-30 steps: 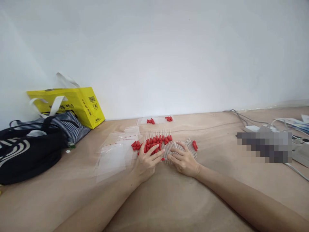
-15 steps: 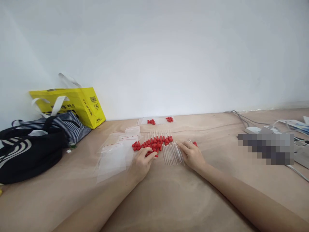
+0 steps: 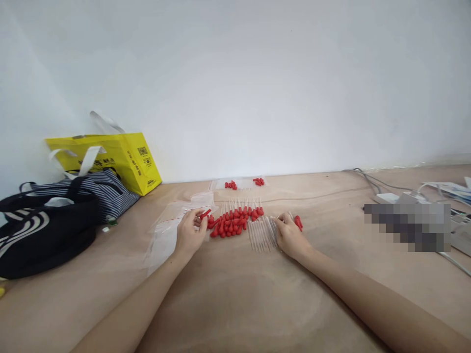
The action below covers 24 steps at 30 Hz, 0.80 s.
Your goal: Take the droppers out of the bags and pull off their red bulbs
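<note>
My left hand (image 3: 191, 233) is closed at the left end of a heap of red rubber dropper bulbs (image 3: 230, 228), pinching one red bulb (image 3: 206, 214) at the fingertips. Over the right edge of a row of thin clear tubes (image 3: 262, 234) is my right hand (image 3: 291, 238), its thumb and fingers pressed together. What lies between them is too small to tell. A few red bulbs (image 3: 298, 223) lie just beyond its knuckles, partly hidden. More thin tubes (image 3: 241, 202) stick out behind the heap, pointing away from me.
Clear zip bags (image 3: 162, 245) are spread left of the heap. Farther back, a bag (image 3: 245, 183) has two clusters of red bulbs on it. A yellow bag (image 3: 143, 166), a striped bag (image 3: 121, 191) and a black bag (image 3: 69, 240) stand left. Cables (image 3: 371, 181) run at right.
My left hand has moved left from the front of the heap to its left end and lifted a red bulb. My right hand has barely shifted.
</note>
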Each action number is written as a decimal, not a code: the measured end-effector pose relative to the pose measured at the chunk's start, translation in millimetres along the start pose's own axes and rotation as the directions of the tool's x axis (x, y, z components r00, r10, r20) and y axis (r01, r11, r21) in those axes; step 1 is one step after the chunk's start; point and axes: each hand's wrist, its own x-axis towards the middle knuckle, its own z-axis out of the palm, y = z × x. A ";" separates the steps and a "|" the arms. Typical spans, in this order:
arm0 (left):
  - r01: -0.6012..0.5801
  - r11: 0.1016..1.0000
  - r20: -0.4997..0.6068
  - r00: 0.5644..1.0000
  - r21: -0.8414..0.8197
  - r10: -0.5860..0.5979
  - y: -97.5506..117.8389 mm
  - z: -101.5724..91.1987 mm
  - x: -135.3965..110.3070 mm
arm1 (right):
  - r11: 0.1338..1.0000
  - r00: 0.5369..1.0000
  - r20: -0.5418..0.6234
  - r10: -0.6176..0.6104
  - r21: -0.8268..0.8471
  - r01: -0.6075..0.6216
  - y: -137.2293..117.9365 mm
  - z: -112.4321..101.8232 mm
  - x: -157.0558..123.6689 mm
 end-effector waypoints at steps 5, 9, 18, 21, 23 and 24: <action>0.068 0.991 0.142 0.986 0.113 -0.083 -10.3 3.8 4.1 | 1.000 0.999 0.037 0.005 0.019 -0.006 -5.0 -0.9 -1.0; -0.006 0.986 0.192 0.981 0.166 -0.027 -8.5 9.4 3.6 | 1.000 0.999 0.035 0.014 -0.002 -0.014 -9.3 -7.0 -0.5; 0.056 0.916 0.229 0.961 0.396 -0.158 2.6 16.4 32.6 | 0.993 0.999 -0.043 0.026 -0.115 -0.031 -13.7 -17.0 1.2; 0.092 0.889 0.333 0.906 0.449 -0.262 3.4 26.3 50.2 | 0.992 0.996 -0.087 0.016 -0.123 -0.027 -13.1 -17.2 0.9; 0.123 0.868 0.395 0.853 0.481 -0.340 3.1 34.2 59.5 | 0.992 0.993 -0.118 0.005 -0.127 -0.020 -12.7 -17.0 0.7; 0.140 0.855 0.418 0.825 0.499 -0.379 2.8 38.0 63.1 | 0.992 0.992 -0.130 -0.001 -0.126 -0.015 -12.6 -16.9 0.5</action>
